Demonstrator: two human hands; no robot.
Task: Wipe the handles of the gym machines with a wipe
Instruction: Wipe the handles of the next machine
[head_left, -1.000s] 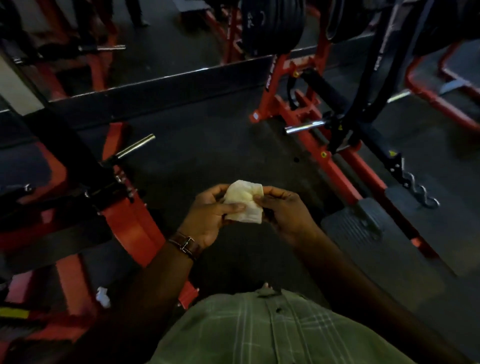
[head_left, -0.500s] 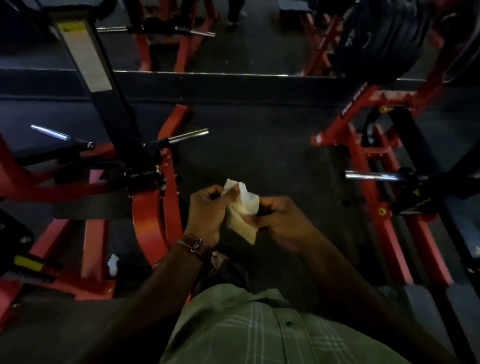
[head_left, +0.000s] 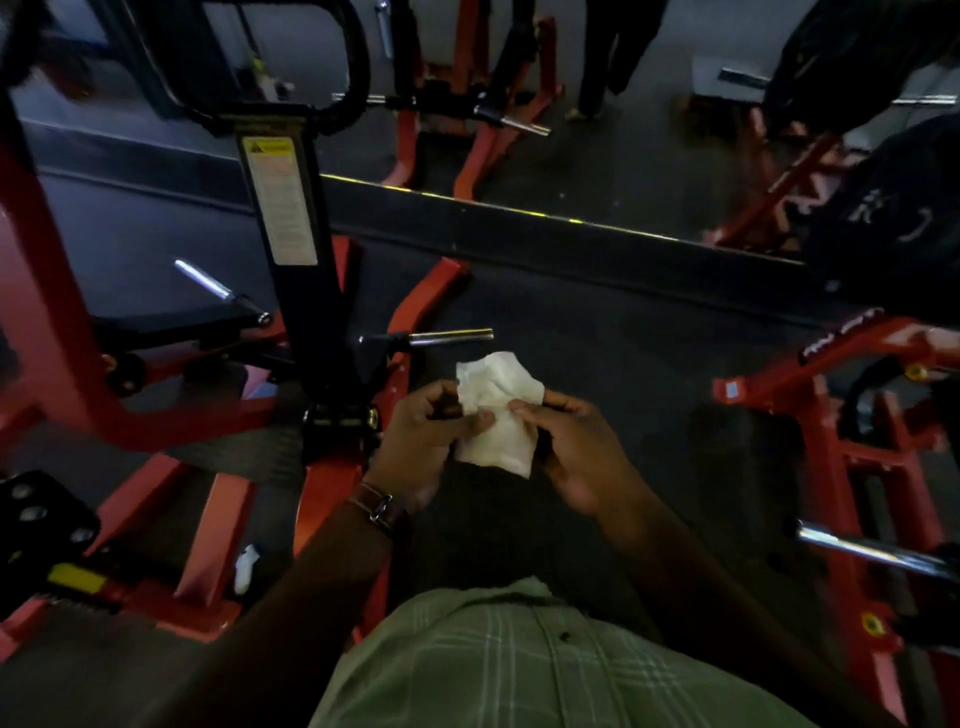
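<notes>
A crumpled white wipe hangs between both hands in front of my chest. My left hand, with a watch on its wrist, pinches the wipe's left edge. My right hand pinches its right edge with thumb and fingers. A red and black gym machine stands just left of my hands. Its black curved handle loops at the top, and a chrome peg sticks out toward the wipe.
Another red machine with a chrome bar stands at the right. A small white scrap lies on the dark floor by the left machine's base. More red frames and a person's legs show at the back.
The view has swung left and up, bringing the left machine and its curved handle into sight. Both hands keep hold of the wipe, which has opened out and hangs lower.
</notes>
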